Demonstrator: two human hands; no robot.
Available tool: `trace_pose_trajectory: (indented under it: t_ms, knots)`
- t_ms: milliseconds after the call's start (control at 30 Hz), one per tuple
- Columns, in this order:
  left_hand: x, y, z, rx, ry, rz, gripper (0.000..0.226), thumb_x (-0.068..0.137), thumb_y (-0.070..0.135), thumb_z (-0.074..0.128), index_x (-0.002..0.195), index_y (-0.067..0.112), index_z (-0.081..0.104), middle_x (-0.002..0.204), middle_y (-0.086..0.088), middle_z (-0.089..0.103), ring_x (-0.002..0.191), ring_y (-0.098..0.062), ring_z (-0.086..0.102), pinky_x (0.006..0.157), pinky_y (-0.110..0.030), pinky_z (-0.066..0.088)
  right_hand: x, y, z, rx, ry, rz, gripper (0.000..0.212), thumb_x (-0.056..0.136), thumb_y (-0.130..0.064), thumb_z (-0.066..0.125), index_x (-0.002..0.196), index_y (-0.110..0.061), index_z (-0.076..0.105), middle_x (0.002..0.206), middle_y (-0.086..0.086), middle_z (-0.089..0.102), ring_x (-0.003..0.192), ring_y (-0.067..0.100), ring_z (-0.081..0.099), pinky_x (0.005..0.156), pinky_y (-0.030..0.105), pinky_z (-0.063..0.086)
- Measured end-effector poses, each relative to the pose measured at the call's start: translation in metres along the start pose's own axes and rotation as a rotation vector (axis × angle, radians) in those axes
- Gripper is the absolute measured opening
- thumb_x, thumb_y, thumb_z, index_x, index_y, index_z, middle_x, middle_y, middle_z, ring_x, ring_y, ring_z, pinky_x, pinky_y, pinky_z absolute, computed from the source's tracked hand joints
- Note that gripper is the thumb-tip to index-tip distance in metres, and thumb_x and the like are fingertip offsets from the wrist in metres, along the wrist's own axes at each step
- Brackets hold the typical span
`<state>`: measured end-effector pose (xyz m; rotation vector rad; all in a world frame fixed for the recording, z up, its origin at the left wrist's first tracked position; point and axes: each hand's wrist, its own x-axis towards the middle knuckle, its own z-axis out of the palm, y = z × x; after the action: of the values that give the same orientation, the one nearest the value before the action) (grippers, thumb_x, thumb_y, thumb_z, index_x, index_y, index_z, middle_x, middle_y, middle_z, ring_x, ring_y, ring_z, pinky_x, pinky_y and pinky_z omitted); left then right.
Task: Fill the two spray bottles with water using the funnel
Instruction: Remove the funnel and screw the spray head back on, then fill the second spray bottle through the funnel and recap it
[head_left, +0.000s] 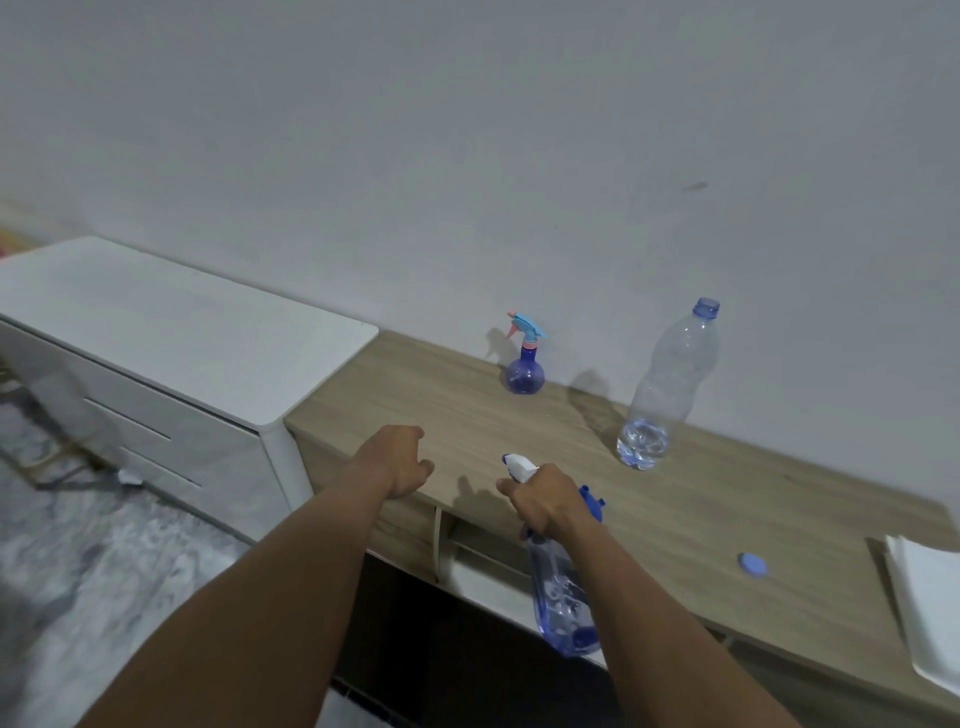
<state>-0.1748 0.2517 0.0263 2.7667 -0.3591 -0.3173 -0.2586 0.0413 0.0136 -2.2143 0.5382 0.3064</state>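
Note:
My right hand (545, 501) grips the neck of a clear blue spray bottle (563, 597) with a white and blue trigger head, held in the air over the front edge of the wooden table (701, 519). There is water in its lower part. My left hand (397, 457) hovers beside it with loosely curled fingers and holds nothing. A small round purple spray bottle (525, 371) with a blue and pink head stands upright near the wall. A large uncapped plastic water bottle (662, 395) stands to its right with a little water at the bottom. No funnel is in sight.
A blue bottle cap (752, 564) lies on the table at the right. A white tray or stack of paper (930, 613) sits at the right edge. A white cabinet (171, 343) adjoins the table on the left. The wall runs close behind.

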Motion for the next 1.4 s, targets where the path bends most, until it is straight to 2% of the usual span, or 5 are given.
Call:
trace_pose_trajectory:
  t_ms: [300, 633, 1133, 1233, 1400]
  knots:
    - [-0.016, 0.014, 0.005, -0.056, 0.019, -0.045, 0.064, 0.092, 0.039, 0.059, 0.147, 0.013, 0.039, 0.146, -0.009, 0.047, 0.133, -0.025, 0.046, 0.107, -0.035, 0.041, -0.006, 0.001, -0.014, 0.141, 0.030, -0.088, 0.055, 0.078, -0.069, 0.048, 0.108, -0.022, 0.046, 0.089, 0.005, 0.068, 0.077, 0.030, 0.071, 0.080, 0.049, 0.059]
    - [0.010, 0.056, 0.001, -0.340, -0.074, 0.016, 0.060, 0.077, 0.008, 0.065, 0.135, 0.017, 0.055, 0.128, -0.006, 0.062, 0.100, -0.011, 0.059, 0.082, -0.018, 0.043, 0.013, -0.052, -0.051, 0.259, 0.197, -0.408, 0.014, 0.094, -0.029, 0.057, 0.092, -0.015, 0.057, 0.088, 0.006, 0.068, 0.081, 0.026, 0.069, 0.073, 0.043, 0.055]
    - [0.194, 0.001, -0.011, -0.756, -0.033, 0.131, 0.059, 0.045, 0.029, 0.073, 0.103, 0.025, 0.063, 0.096, -0.001, 0.070, 0.094, -0.027, 0.070, 0.085, -0.043, 0.056, 0.176, -0.149, -0.039, 0.270, 0.292, -0.399, 0.015, 0.089, -0.008, 0.067, 0.103, -0.012, 0.064, 0.096, 0.001, 0.069, 0.078, -0.013, 0.056, 0.066, 0.007, 0.042]
    - [0.242, -0.010, -0.010, -0.760, -0.039, 0.144, 0.070, 0.046, 0.029, 0.075, 0.111, 0.007, 0.061, 0.098, -0.006, 0.067, 0.090, -0.024, 0.067, 0.081, -0.031, 0.054, 0.217, -0.161, -0.031, 0.271, 0.336, -0.364, 0.013, 0.091, -0.005, 0.063, 0.100, -0.013, 0.064, 0.089, -0.002, 0.068, 0.075, -0.001, 0.057, 0.060, 0.007, 0.040]
    - [0.311, -0.030, 0.001, -0.702, -0.108, 0.146, 0.026, 0.085, -0.007, 0.066, 0.102, 0.009, 0.054, 0.092, 0.002, 0.053, 0.086, -0.011, 0.054, 0.065, -0.005, 0.042, 0.277, -0.178, -0.017, 0.251, 0.356, -0.314, 0.014, 0.093, -0.006, 0.061, 0.102, -0.016, 0.065, 0.091, 0.000, 0.070, 0.081, 0.013, 0.063, 0.060, 0.010, 0.041]
